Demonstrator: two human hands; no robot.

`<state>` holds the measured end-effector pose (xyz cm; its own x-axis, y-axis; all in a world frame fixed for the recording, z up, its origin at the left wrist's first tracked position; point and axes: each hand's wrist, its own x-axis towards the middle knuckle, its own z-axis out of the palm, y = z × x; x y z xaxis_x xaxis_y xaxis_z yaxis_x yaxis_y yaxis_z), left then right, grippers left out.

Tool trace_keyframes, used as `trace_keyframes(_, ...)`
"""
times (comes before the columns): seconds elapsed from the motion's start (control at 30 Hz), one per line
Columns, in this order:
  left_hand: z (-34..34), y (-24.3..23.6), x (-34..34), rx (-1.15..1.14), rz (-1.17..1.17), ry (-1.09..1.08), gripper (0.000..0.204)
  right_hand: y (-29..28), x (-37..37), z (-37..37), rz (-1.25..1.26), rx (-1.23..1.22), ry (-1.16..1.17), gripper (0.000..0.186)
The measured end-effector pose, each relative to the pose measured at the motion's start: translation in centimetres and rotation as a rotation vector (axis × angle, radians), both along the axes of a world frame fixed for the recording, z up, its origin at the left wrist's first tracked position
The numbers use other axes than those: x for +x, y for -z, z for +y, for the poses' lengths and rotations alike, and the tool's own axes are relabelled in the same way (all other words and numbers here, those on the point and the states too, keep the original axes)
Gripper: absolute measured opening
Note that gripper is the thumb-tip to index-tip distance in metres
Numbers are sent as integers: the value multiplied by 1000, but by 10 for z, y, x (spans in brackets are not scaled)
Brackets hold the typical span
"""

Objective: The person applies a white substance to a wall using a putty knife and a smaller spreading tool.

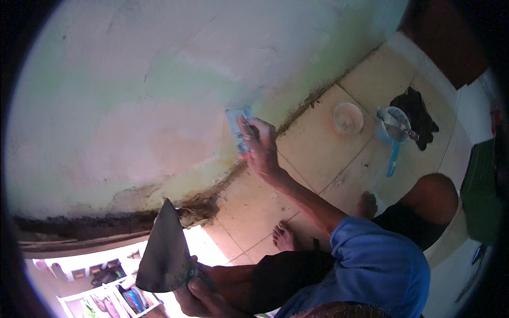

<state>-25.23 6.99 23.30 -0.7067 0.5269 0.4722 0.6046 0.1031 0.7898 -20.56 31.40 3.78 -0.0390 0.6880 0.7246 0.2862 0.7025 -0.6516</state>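
Observation:
My right hand (259,146) is pressed toward the patchy pink and green wall (175,100), fingers closed on a flat light-blue scraper (236,131) that lies against the surface just above the floor edge. Lower down, my left hand (199,294) grips a dark triangular trowel (165,254) near its wide end. The trowel's tip points up toward the foot of the wall, and its handle is hidden in the hand.
On the tiled floor (318,153) stand a round clear tub (348,118) and a blue-handled dipper (393,156) with a putty knife (400,127) across it. A crumpled black piece (422,124) lies beside them. A crumbled gap (199,206) runs along the wall's foot. White shelving (114,297) shows at lower left.

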Motion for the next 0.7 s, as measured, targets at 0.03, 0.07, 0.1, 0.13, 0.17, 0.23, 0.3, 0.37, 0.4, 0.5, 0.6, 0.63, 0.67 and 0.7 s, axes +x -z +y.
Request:
trace_keyframes(0.03, -1, 0, 0, 3, -11, -12, 42, 0, 12, -1, 71, -74, -28, 69)
trace_keyframes(0.07, -1, -1, 1, 4, -21, -27, 42, -4, 24, -4, 138, -159, -57, 65)
trace_keyframes(0.1, -1, -2, 2, 11, -33, -47, 41, -10, 37, -7, 203, -246, -86, 62)
trace_keyframes(0.13, -2, -3, 3, 15, -48, -54, 41, -24, 54, -7, 533, -480, -246, 53)
trace_keyframes(0.17, -3, -3, 4, 22, -60, -65, 40, -39, 69, -5, 866, -719, -396, 45)
trace_keyframes(0.23, -4, -3, 3, -16, -71, -15, 40, -56, 94, 8, 930, -678, -350, 47)
trace_keyframes(0.3, -9, -4, -1, -49, -56, 9, 43, -63, 103, 11, 900, -711, -369, 49)
trace_keyframes(0.37, -5, -2, -1, -15, -47, 1, 42, -67, 112, 14, 761, -801, -423, 51)
trace_keyframes(0.4, -5, -6, -1, -47, -39, 33, 41, -70, 119, 15, 778, -882, -503, 54)
trace_keyframes(0.5, 1, -13, -4, -67, 22, 112, 37, -85, 134, 19, 789, -1034, -781, 63)
trace_keyframes(0.6, 10, -9, -7, -11, 101, 123, 34, -116, 142, 18, 652, -954, -1032, 68)
trace_keyframes(0.63, 12, -15, -4, -44, 90, 112, 33, -122, 144, 17, 561, -899, -1052, 68)
trace_keyframes(0.67, 14, -17, -2, -77, 79, 103, 33, -129, 147, 19, 405, -843, -1030, 67)
trace_keyframes(0.7, 18, -16, -2, -63, 66, 116, 32, -136, 150, 21, 254, -776, -1002, 66)
